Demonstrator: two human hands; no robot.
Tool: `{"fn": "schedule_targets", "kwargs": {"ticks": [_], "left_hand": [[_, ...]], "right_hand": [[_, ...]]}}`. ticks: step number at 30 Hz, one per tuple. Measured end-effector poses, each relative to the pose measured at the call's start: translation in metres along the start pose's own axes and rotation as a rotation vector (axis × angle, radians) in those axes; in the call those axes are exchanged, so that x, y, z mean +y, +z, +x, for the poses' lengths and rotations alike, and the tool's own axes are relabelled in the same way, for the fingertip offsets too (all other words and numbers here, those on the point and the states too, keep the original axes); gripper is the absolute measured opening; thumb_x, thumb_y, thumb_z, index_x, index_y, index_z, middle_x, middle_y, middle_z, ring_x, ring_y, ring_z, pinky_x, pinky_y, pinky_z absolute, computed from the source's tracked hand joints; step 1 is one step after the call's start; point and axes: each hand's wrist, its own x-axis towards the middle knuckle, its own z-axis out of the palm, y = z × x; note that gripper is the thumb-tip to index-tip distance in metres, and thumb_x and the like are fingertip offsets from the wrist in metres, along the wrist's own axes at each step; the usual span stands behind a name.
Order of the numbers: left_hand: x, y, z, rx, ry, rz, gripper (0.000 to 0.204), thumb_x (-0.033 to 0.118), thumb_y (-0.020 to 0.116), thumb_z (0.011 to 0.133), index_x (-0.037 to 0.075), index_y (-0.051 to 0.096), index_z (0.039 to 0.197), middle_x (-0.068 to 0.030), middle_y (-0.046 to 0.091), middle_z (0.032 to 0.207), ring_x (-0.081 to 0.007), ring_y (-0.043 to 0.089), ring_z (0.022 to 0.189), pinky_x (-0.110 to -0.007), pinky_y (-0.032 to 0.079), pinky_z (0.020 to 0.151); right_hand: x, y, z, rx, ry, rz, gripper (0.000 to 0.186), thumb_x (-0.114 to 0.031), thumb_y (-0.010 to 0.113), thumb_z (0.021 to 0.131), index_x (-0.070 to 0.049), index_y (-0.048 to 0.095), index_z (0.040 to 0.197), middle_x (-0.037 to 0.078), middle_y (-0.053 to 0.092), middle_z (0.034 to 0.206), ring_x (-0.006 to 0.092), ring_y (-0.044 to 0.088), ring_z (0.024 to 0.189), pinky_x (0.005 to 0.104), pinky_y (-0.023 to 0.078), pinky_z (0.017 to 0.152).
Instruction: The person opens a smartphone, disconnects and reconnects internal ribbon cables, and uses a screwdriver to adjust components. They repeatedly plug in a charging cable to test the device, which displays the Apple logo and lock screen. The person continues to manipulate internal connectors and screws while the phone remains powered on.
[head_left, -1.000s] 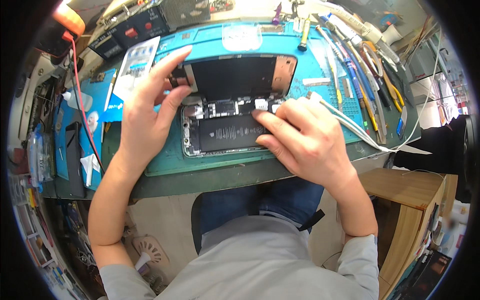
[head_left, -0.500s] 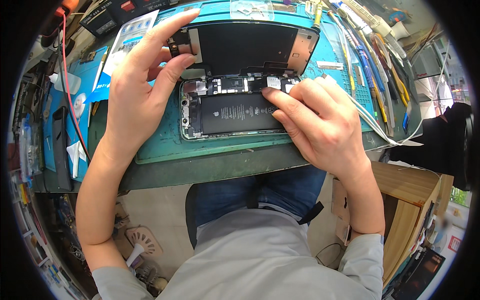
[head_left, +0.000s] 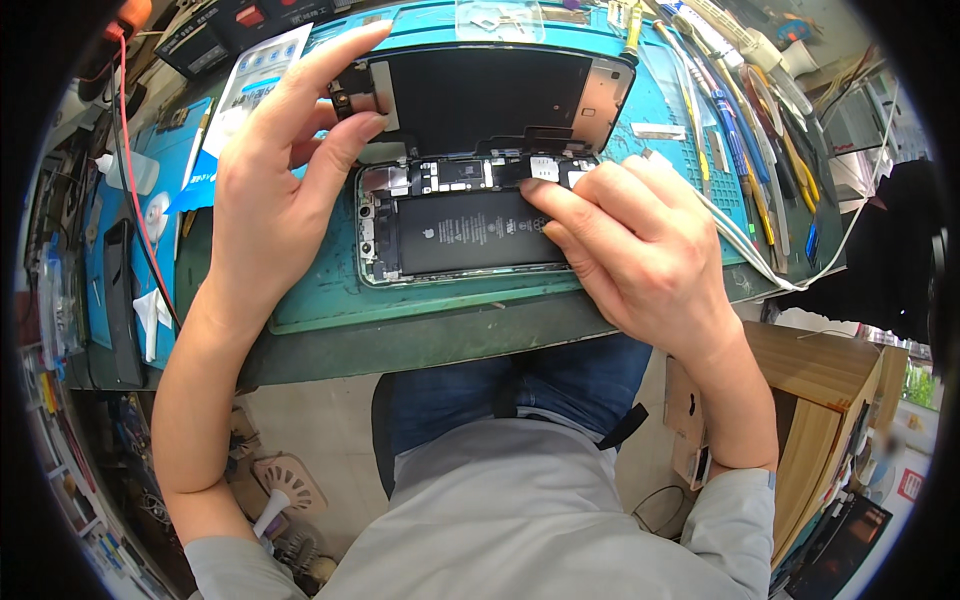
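Observation:
A smartphone lies opened on the green mat in front of me. Its screen assembly (head_left: 485,100) is tilted up along the far side, the dark inner face toward me. My left hand (head_left: 275,170) pinches that screen's left end between thumb and fingers. In the phone body, a black battery (head_left: 465,232) fills the near part, with the circuit board (head_left: 460,176) beyond it. My right hand (head_left: 645,240) is curled over the body's right end, hiding it. Its index fingertip presses at the board beside the battery; the thumb rests over the battery's right part.
Screwdrivers, tweezers and other tools (head_left: 735,130) lie at the right of the bench, near white cables (head_left: 735,240). A white-and-blue packet (head_left: 255,90) is behind my left hand. Further left are a small bottle (head_left: 130,172), a dark phone-shaped piece (head_left: 122,300) and red-black wires (head_left: 140,200).

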Motion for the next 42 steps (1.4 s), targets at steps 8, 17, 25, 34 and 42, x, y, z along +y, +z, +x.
{"fn": "schedule_targets", "kwargs": {"ticks": [8,17,25,34,42], "left_hand": [[0.0,-0.003,0.0,-0.027,-0.032,-0.012,0.051,-0.001,0.068,0.1,0.008,0.06,0.15,-0.0062,0.07,0.134,-0.0065,0.066,0.086,-0.023,0.058,0.076],[0.003,-0.001,0.0,-0.016,-0.056,0.031,0.053,-0.003,0.07,0.097,0.008,0.062,0.149,-0.0058,0.069,0.136,-0.0074,0.065,0.086,-0.024,0.058,0.075],[0.014,-0.006,0.0,-0.092,-0.14,0.054,0.052,0.005,0.065,0.106,0.007,0.052,0.156,-0.003,0.07,0.111,-0.0056,0.062,0.095,-0.022,0.051,0.083],[0.012,-0.004,0.0,-0.034,-0.091,0.064,0.052,-0.003,0.07,0.097,0.01,0.063,0.147,-0.0075,0.07,0.133,-0.0101,0.069,0.087,-0.024,0.058,0.073],[0.005,-0.001,-0.001,-0.018,-0.067,0.015,0.051,-0.004,0.07,0.097,0.009,0.063,0.147,-0.0068,0.07,0.135,-0.0093,0.069,0.088,-0.024,0.056,0.071]], "right_hand": [[0.0,0.0,-0.001,-0.011,0.01,0.002,0.029,-0.012,0.078,0.086,-0.005,0.076,0.114,0.005,0.06,0.089,0.025,0.055,0.074,0.0374,0.045,0.068],[-0.001,0.002,-0.001,0.017,0.026,-0.031,0.027,-0.018,0.08,0.087,-0.007,0.074,0.111,0.001,0.059,0.091,0.0205,0.059,0.078,0.0368,0.043,0.068],[0.0,0.004,-0.001,0.002,0.045,-0.022,0.028,-0.018,0.079,0.087,-0.007,0.073,0.112,0.002,0.058,0.091,0.0216,0.059,0.078,0.0376,0.044,0.069],[-0.001,0.005,-0.001,-0.001,0.041,-0.022,0.028,-0.017,0.079,0.087,-0.006,0.072,0.113,0.003,0.057,0.091,0.0218,0.059,0.079,0.0381,0.044,0.069],[-0.002,0.002,0.001,-0.01,0.039,-0.035,0.027,-0.016,0.079,0.088,-0.006,0.072,0.112,0.003,0.058,0.092,0.0218,0.059,0.079,0.0379,0.045,0.068]]}}
